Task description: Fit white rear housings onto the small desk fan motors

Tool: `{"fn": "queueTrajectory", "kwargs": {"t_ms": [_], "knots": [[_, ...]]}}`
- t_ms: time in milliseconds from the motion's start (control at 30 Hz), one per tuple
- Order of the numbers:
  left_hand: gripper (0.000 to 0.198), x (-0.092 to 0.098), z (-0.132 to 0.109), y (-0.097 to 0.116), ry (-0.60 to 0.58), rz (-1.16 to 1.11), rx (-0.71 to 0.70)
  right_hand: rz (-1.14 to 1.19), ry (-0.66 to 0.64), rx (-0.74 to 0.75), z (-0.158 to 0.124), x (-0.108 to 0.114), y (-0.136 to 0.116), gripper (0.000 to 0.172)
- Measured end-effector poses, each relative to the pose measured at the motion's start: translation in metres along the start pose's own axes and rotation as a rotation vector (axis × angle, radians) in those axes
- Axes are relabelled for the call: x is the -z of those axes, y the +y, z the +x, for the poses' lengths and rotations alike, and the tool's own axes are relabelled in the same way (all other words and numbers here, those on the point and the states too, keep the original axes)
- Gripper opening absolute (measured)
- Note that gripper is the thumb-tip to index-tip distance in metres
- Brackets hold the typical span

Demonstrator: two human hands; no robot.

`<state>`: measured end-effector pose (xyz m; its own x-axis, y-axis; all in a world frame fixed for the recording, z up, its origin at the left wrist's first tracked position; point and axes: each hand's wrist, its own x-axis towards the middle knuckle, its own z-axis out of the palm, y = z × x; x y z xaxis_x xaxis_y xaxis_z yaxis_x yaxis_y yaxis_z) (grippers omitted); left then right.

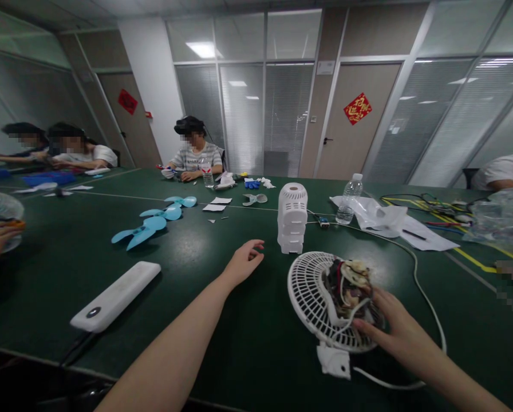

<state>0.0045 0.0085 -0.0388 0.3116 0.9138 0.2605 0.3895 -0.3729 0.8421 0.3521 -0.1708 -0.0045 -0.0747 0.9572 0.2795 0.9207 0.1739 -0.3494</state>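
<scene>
A white fan grille (pixel 310 294) lies flat on the green table (pixel 248 337), with an exposed motor and wires (pixel 350 281) on top of it. My right hand (pixel 394 326) rests on the grille's right side, fingers curled against the motor and wires. My left hand (pixel 244 260) reaches out over the table, fingers loosely spread and holding nothing, a short way from a white ribbed motor housing (pixel 291 218) that stands upright. A white power cord (pixel 419 286) runs from the fan round to the right.
Blue fan blades (pixel 153 224) lie to the left, a white long base piece (pixel 117 296) nearer the front edge. A water bottle (pixel 349 200), papers (pixel 394 224) and cables sit at the right. Other people sit around the table at the far side, left and right.
</scene>
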Motion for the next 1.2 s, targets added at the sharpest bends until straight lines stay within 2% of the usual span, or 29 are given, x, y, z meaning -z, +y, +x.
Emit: {"fn": "queueTrajectory", "kwargs": {"t_ms": [100,167,233,333,433,667,867,967,1133,1200], "knots": [[0.039,-0.002,-0.003,0.005,-0.116,-0.127,-0.037,0.002,-0.111,0.079,0.019,-0.012,-0.043,0.067],[0.041,-0.003,-0.004,0.007,-0.184,-0.190,-0.052,0.004,-0.132,0.099,0.029,-0.018,-0.067,0.069],[0.042,-0.003,-0.005,0.008,-0.181,-0.165,-0.054,-0.001,-0.125,0.105,0.036,-0.024,-0.084,0.070],[0.042,-0.001,-0.004,0.007,-0.107,-0.079,-0.068,-0.014,-0.102,0.110,0.041,-0.031,-0.096,0.070],[0.040,0.000,-0.003,0.006,-0.078,-0.056,-0.079,-0.020,-0.079,0.121,0.043,-0.036,-0.099,0.068],[0.043,-0.003,0.002,-0.002,0.021,0.010,0.015,-0.039,-0.058,0.110,0.048,-0.041,-0.094,0.071],[0.036,-0.001,0.004,-0.004,0.069,0.051,0.018,-0.015,-0.065,0.107,0.057,-0.040,-0.095,0.071],[0.034,-0.001,0.004,-0.004,0.068,0.047,0.008,0.035,-0.117,0.103,0.060,-0.031,-0.095,0.073],[0.033,-0.003,0.005,-0.005,0.050,0.031,-0.018,0.175,-0.354,0.110,0.077,-0.002,-0.079,0.062],[0.034,-0.003,0.005,-0.006,0.048,0.030,-0.019,0.235,-0.308,0.066,0.093,0.006,-0.071,0.055]]}}
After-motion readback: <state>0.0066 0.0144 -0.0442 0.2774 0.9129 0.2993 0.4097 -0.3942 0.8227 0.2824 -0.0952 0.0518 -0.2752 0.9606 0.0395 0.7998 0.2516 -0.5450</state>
